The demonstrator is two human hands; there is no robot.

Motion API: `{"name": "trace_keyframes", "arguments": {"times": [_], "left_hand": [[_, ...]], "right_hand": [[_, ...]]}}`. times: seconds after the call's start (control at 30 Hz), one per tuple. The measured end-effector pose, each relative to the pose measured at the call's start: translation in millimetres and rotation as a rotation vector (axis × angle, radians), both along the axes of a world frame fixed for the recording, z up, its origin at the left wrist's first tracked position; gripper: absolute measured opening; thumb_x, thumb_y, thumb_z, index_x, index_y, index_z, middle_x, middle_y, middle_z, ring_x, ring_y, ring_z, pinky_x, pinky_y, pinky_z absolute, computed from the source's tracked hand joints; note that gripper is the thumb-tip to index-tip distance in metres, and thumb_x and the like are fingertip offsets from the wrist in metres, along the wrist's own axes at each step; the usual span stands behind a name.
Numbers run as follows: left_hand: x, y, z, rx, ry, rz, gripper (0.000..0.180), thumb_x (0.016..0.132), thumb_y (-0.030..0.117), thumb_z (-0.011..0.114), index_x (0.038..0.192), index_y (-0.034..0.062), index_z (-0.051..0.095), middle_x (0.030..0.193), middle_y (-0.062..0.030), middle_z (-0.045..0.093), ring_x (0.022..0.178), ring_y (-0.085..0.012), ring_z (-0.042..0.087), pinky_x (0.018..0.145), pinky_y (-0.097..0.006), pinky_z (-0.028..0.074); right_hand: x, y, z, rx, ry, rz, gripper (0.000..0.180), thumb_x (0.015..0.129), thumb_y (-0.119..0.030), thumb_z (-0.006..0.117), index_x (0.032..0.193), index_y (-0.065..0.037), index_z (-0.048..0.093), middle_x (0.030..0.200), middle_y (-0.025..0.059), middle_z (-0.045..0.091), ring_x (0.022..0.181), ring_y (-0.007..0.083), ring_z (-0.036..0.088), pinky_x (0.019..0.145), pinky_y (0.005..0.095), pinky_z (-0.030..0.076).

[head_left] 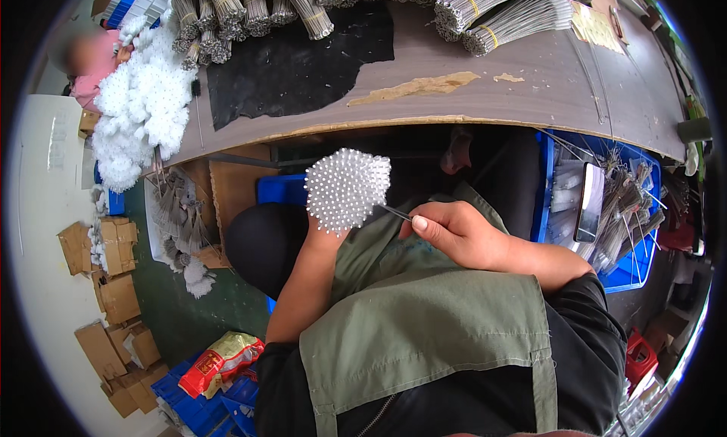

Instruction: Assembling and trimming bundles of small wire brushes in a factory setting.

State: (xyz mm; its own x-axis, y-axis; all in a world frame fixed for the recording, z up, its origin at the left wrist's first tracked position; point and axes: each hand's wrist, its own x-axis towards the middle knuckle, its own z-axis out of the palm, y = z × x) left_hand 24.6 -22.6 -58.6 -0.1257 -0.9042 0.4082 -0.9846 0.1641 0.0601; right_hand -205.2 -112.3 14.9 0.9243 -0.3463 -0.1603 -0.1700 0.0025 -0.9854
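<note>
A white-dotted bundle (pixel 347 191) in front of the workbench (pixel 530 96) mostly hides the left hand (pixel 324 238), its grip impossible to tell, while the right hand (pixel 458 231) pinches a metal rod (pixel 395 211) and wire bundles (pixel 492 11) line the workbench's far side.

Bundles (pixel 307 9) lie on the table (pixel 469 107), behind and right of the sheet (pixel 299 77).

Behind the white-tipped wire bundle (pixel 347 190), most of the left hand (pixel 326 240) is hidden; above it, tied wire sheaves (pixel 307 9) are cut off by the top edge; far upper left of it, a co-worker's head (pixel 85 54) is blurred.
</note>
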Motion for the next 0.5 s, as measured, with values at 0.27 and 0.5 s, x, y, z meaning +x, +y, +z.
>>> {"name": "trace_keyframes", "arguments": {"times": [0.27,0.5], "left_hand": [[-14,-4,34,0.378,0.144,0.175,0.048,0.075,0.005,0.074,0.121,0.0045,0.060,0.118,-0.0104,0.061,0.113,-0.0281,0.055,0.100,-0.039,0.039],[-15,9,-9,0.021,1.542,0.091,0.043,0.075,0.006,0.072,0.116,0.0056,0.062,0.111,-0.0107,0.063,0.106,-0.0292,0.057,0.095,-0.041,0.042]], "right_hand": [[2,-8,-5,0.389,0.090,-0.153,0.042,0.101,-0.037,0.043,0.094,-0.002,0.064,0.070,-0.0003,0.051,0.067,0.0074,0.045,0.063,0.0255,0.042],[1,-1,1,0.243,-0.034,-0.062,0.047,0.102,-0.041,0.038,0.096,0.000,0.061,0.057,-0.0066,0.035,0.053,0.0035,0.031,0.050,0.0210,0.028]]}}
